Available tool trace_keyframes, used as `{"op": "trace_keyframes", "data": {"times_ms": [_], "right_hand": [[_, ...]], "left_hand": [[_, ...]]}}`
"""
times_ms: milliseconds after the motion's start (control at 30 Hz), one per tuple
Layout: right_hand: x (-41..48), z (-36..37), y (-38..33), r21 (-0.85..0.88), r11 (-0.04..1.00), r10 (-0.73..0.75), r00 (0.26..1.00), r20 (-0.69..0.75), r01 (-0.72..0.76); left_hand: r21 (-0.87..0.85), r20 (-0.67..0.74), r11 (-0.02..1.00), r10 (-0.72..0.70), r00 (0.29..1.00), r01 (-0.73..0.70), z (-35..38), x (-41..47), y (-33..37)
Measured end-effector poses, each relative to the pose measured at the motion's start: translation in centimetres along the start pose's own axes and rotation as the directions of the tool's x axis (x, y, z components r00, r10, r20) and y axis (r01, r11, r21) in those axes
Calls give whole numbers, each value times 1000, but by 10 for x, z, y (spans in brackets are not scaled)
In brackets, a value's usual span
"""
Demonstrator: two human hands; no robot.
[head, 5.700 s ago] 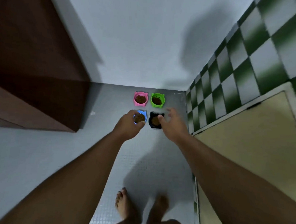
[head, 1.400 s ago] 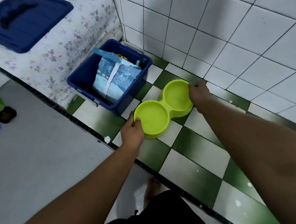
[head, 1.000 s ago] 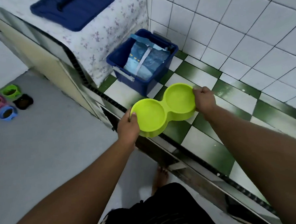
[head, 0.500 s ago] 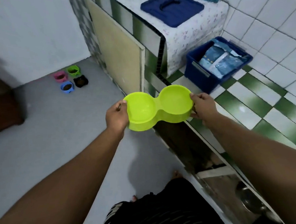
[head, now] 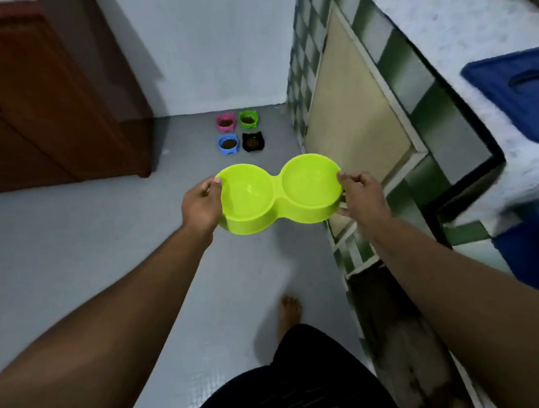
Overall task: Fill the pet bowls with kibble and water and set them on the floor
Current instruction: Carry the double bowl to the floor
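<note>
A brown cupboard (head: pixel 50 100) stands on the left. The left hand (head: pixel 199 205) grips the left end of the yellow-green double bowl (head: pixel 277 197) with its thumb on the rim, and the right hand (head: pixel 360 195) grips the right end, so the bowl is up in the air over the grey floor (head: pixel 75 247). Behind it, by the wall, four little bowls of brown kibble sit on the floor: pink bowl (head: pixel 226 122), blue bowl (head: pixel 228 144), green bowl (head: pixel 249 119) and black bowl (head: pixel 253 141), and a blue lid (head: pixel 520 94) lies far right.

Bare forearms (head: pixel 159 283), one bare foot (head: pixel 289 310), and a black garment (head: pixel 289 392) with faint thin stripes.
</note>
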State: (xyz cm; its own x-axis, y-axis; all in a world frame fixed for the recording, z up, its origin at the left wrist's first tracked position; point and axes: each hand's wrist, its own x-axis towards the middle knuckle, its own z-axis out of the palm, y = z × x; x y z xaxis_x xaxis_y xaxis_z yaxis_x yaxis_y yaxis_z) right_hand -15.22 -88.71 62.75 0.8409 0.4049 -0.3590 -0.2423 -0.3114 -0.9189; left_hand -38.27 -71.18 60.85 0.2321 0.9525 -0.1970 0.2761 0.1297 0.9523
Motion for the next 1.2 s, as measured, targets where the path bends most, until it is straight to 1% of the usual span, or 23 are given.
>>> {"op": "trace_keyframes", "data": {"times_ms": [67,133,233,300,367,467,600,667,833,967,1100,1200], "right_hand": [[34,37,-16,8,1000,19,996,84,-20],[66,72,-33,-11,1000,22,992,124,-21],[111,122,-61,-67,998,-3,982,189,16],[142,156,-81,-99,994,-13,972,234,37],[173,191,-99,-142,987,-31,963,268,72],[222,247,-119,-175,979,-47,950,309,105],[286,319,-134,-194,976,-28,947,321,94],[318,354,-136,-183,979,-27,949,314,89],[405,446,-129,-213,970,-45,952,304,114],[480,522,-114,-259,946,-110,947,302,193],[568,602,-78,-324,899,-171,918,359,294],[636,657,-36,-370,822,-250,858,449,433]], "left_hand": [[10,-72,1000,-2,997,2,-6,36,1],[17,-130,1000,-7,992,9,-10,67,3],[-12,-206,1000,7,978,-10,-12,108,9],[-24,-240,1000,-10,971,4,-13,139,15],[-14,-266,999,-33,963,30,-16,173,21],[-24,-308,999,-31,951,24,-19,236,24],[-18,-298,999,-34,954,30,-21,330,24],[-39,-303,999,-20,953,9,-20,377,23],[-100,-306,995,-18,952,-13,-12,489,-4],[-152,-309,986,-118,944,74,4,571,-45],[-224,-354,960,-243,903,170,28,649,-102],[-264,-393,944,-291,872,196,50,703,-158]]}}
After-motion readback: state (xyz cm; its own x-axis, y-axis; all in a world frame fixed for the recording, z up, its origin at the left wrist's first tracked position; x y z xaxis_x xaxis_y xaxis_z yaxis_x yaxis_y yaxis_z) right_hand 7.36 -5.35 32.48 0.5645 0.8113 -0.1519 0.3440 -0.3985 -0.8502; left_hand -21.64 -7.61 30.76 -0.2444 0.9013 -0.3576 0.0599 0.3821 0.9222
